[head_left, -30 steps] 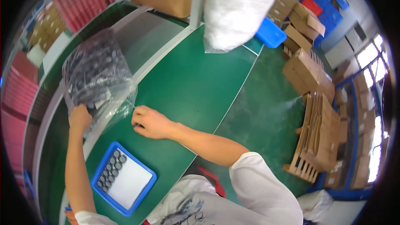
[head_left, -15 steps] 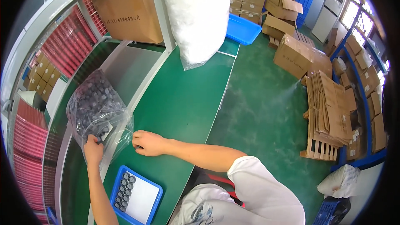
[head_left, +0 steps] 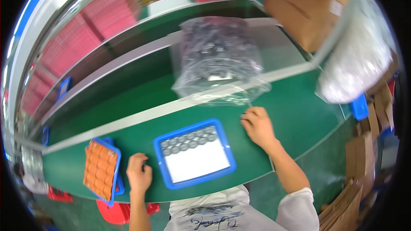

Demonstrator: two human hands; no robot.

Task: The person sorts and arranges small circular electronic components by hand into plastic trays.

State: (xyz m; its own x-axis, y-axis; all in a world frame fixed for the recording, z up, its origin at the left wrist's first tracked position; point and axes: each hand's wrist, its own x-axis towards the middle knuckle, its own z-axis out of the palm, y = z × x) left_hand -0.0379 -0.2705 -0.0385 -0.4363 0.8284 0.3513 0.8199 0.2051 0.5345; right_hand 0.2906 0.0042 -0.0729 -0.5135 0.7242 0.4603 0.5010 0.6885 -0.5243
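Note:
In front of me a blue-rimmed tray (head_left: 232,162) lies on the green workbench. Two rows of small dark grey round parts (head_left: 193,144) sit along its far side, on a white sheet (head_left: 198,162). My left hand (head_left: 139,174) is closed left of the tray, a small dark part showing at its fingertips. To the tray's right, my right hand (head_left: 258,127) is pinched, with a bit of something dark at the fingertips, too small to name. Beyond the tray, a clear plastic bag (head_left: 218,60) full of dark parts lies across the bench's pale ledge.
At the left, a blue tray with orange round pieces (head_left: 101,169) lies on other blue trays. A large white plastic sack (head_left: 357,51) stands at the right end near a cardboard box (head_left: 302,8). Red stools (head_left: 114,211) stand below the front edge.
The view has swung left. My left hand has come out of the plastic bag and moved to the left of the tray. My right hand stays near the bag's mouth.

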